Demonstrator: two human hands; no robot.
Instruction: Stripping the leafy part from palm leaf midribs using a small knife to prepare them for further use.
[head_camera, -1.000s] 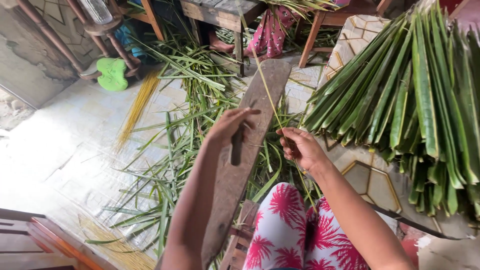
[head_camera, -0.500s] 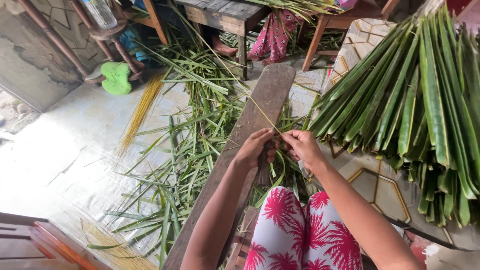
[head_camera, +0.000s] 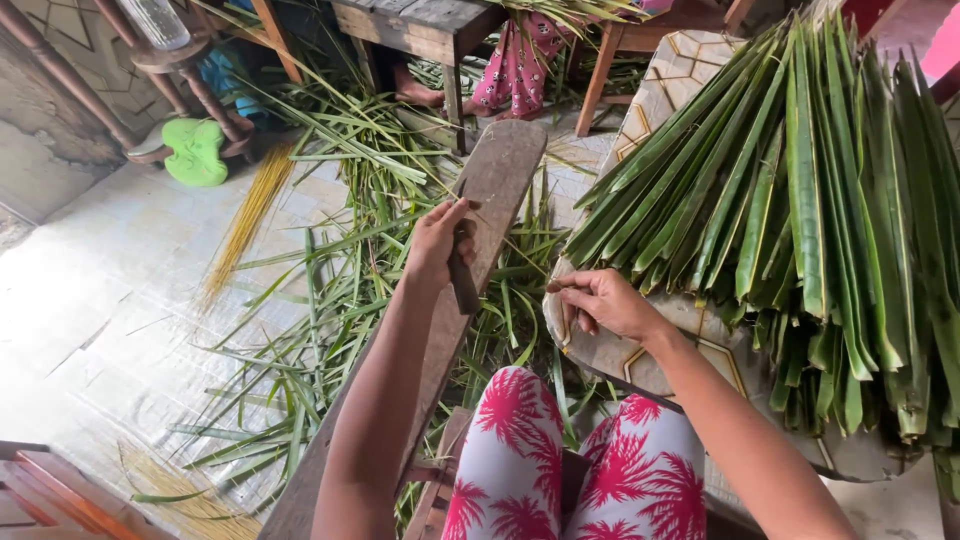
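Observation:
My left hand (head_camera: 438, 243) grips a dark-handled knife (head_camera: 463, 283) and presses it flat on a long, worn wooden plank (head_camera: 505, 165) that slopes up from my lap. My right hand (head_camera: 603, 302) is off the plank to the right, at the edge of the patterned table (head_camera: 690, 70). Its fingers pinch a thin leaf rib (head_camera: 564, 336) that hangs down. A thick pile of long green palm leaves (head_camera: 800, 200) lies on that table beside my right hand. My knees in red-and-white patterned trousers (head_camera: 560, 460) are below.
Cut green leaf strips (head_camera: 330, 300) litter the tiled floor left of the plank. A bundle of yellow ribs (head_camera: 245, 220) and a green slipper (head_camera: 195, 150) lie further left. Another person's legs in pink trousers (head_camera: 520, 65) sit behind a wooden bench (head_camera: 420, 20).
My hands were together on the plank, working a thin rib. Now the left hand has slid up the plank with the knife, and the right has pulled away towards the table.

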